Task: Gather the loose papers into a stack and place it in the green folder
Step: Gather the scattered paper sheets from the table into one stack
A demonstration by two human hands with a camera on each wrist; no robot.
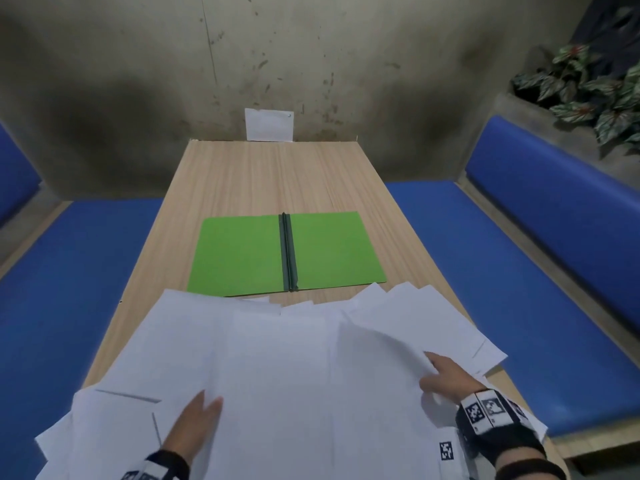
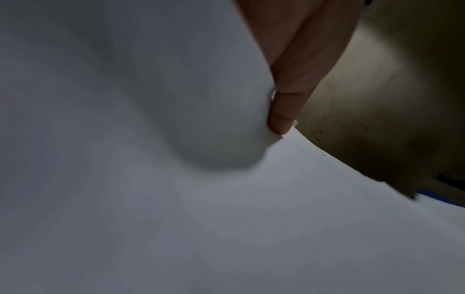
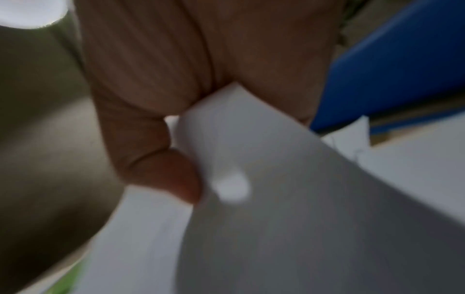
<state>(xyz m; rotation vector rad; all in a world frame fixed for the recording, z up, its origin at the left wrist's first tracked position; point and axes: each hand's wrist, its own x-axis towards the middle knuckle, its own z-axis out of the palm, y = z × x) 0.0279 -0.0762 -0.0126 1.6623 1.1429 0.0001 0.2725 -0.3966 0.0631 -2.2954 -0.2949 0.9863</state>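
White papers (image 1: 294, 375), loose heap; one green folder (image 1: 239, 254); left grip (image 1: 195, 424) flat atop, right grip (image 1: 446, 375) pinches sheet (image 3: 251, 151).

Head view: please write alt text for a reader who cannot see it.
A left hand rests on, and a right hand grips, loose white papers spread over a wooden table. An open green folder lies flat beyond them.

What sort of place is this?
Probably a café or canteen booth: a wooden table between blue padded benches, against a stained bare wall, with a leafy plant behind one bench.
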